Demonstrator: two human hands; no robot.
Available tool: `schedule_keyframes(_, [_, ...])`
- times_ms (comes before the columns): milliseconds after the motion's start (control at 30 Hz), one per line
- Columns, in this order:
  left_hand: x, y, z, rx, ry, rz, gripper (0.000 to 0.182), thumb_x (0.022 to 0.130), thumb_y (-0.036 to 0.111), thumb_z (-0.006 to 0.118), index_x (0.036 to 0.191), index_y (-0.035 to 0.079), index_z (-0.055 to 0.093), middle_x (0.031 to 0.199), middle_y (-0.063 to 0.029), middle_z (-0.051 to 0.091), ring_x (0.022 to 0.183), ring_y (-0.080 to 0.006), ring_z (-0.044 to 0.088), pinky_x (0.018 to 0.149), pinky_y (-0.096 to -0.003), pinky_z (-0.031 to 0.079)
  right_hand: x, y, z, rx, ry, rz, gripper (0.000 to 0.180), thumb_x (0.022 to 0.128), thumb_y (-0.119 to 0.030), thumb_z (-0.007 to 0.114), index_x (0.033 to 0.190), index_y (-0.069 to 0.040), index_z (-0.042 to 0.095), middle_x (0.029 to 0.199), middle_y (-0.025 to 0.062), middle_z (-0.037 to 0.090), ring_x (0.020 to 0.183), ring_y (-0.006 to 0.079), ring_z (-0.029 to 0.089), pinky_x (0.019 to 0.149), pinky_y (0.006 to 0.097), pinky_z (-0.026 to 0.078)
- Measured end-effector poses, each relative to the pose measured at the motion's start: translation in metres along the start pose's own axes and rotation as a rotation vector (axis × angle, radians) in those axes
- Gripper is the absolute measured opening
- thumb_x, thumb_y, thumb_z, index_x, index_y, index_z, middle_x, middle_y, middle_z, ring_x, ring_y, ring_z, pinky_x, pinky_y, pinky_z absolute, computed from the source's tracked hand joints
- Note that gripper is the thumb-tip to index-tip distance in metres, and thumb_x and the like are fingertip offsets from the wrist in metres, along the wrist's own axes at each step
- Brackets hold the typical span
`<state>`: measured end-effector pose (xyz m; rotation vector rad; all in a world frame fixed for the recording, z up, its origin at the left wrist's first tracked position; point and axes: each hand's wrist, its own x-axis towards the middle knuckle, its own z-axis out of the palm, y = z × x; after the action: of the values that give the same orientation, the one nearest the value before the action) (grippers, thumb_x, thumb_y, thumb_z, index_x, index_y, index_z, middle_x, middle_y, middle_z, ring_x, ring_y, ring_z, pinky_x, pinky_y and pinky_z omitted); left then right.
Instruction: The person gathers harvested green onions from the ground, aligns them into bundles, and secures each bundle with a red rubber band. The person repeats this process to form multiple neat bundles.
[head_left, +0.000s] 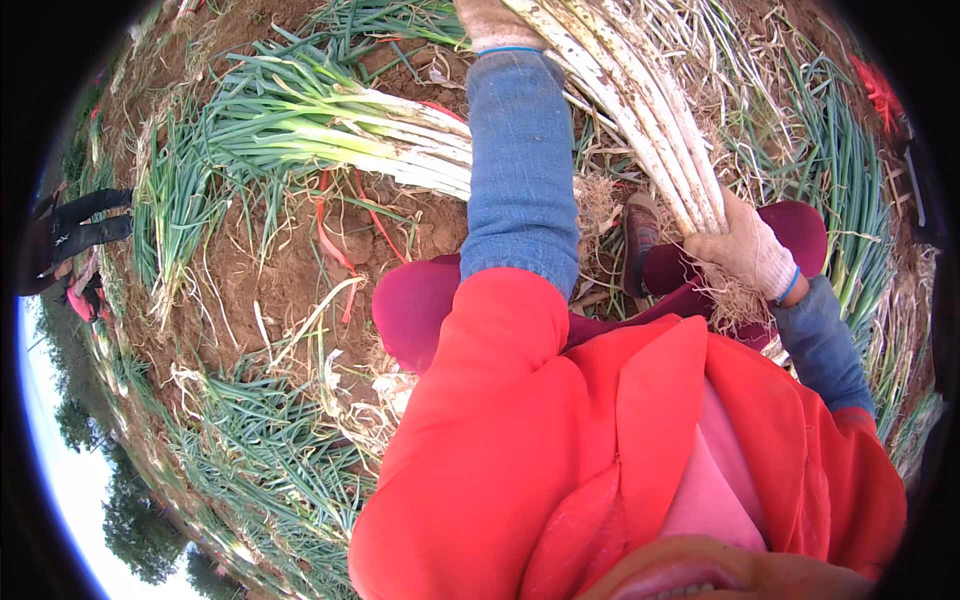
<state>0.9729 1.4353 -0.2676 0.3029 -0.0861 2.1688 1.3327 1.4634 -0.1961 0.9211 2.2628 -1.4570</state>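
Note:
A bundle of long green onions (637, 97) slants across the upper view, its white, soil-stained stalks running down to my right hand (742, 244). That hand, in a pale knitted glove, is closed around the stalks just above their stringy roots (724, 300). Up at the top edge, my left hand (502, 22), also gloved, lies against the bundle's far part; its fingers are cut off by the frame. Under my left forearm rests another bunch of green onions (360, 135), white stalks toward me and green leaves to the left. My forearm hides its root end.
Red ribbons (334, 244) lie on the brown soil (292, 277) at the left. More green onions (262, 435) are spread at the lower left, with others (844, 187) at the right. Dry leaves surround my shoe (640, 240). Another person (82, 225) is at the far left.

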Motion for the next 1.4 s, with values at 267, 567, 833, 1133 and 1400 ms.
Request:
schedule_keyframes(267, [-0.047,0.195,-0.004,0.769,0.434,0.15,0.057,0.106,0.044,0.05,0.136,-0.004,0.06,0.122,-0.0282,0.069,0.109,-0.043,0.069,0.099,-0.0595,0.057,0.161,-0.013,0.081,-0.377,0.066,-0.201,0.059,0.085,-0.037,0.079,0.115,0.008,0.055,0.105,0.0344,0.069,0.104,0.0469,0.07,0.088,0.0496,0.055])
schedule_keyframes(567, [-0.147,0.265,-0.06,2.649,0.67,-0.257,0.05,0.082,-0.002,0.075,0.13,0.002,0.065,0.12,-0.0179,0.073,0.109,-0.0291,0.072,0.098,-0.0382,0.058,0.22,-0.002,0.155,-0.479,-0.159,-0.131,0.056,0.082,-0.029,0.081,0.118,0.008,0.06,0.108,0.0308,0.072,0.105,0.0447,0.072,0.089,0.0466,0.058])
schedule_keyframes(833, [-0.123,0.235,-0.049,1.463,1.16,0.191,0.059,0.082,0.024,0.083,0.125,-0.012,0.065,0.118,-0.0225,0.072,0.103,-0.0341,0.072,0.094,-0.0423,0.056,0.219,-0.004,0.153,-0.506,-0.204,-0.15,0.057,0.087,-0.032,0.078,0.121,0.007,0.055,0.109,0.0323,0.071,0.106,0.0458,0.07,0.091,0.0488,0.056])
schedule_keyframes(1133, [-0.129,0.185,-0.024,3.092,-0.312,0.015,0.066,0.078,0.045,0.084,0.132,0.013,0.064,0.13,-0.0134,0.064,0.126,-0.0335,0.058,0.111,-0.0541,0.041,0.209,-0.004,0.161,-0.472,-0.137,-0.132,0.038,0.088,-0.017,0.073,0.114,0.007,0.061,0.102,0.0302,0.072,0.101,0.0441,0.072,0.084,0.0493,0.058])
schedule_keyframes(1400, [-0.096,0.173,-0.022,3.267,-0.827,-1.021,0.062,0.078,0.067,0.077,0.119,0.02,0.078,0.119,-0.014,0.069,0.126,-0.0332,0.058,0.113,-0.0522,0.036,0.205,-0.002,0.177,-0.466,-0.015,-0.106,0.039,0.085,-0.017,0.076,0.112,0.004,0.058,0.098,0.0288,0.072,0.095,0.045,0.073,0.081,0.0509,0.059])
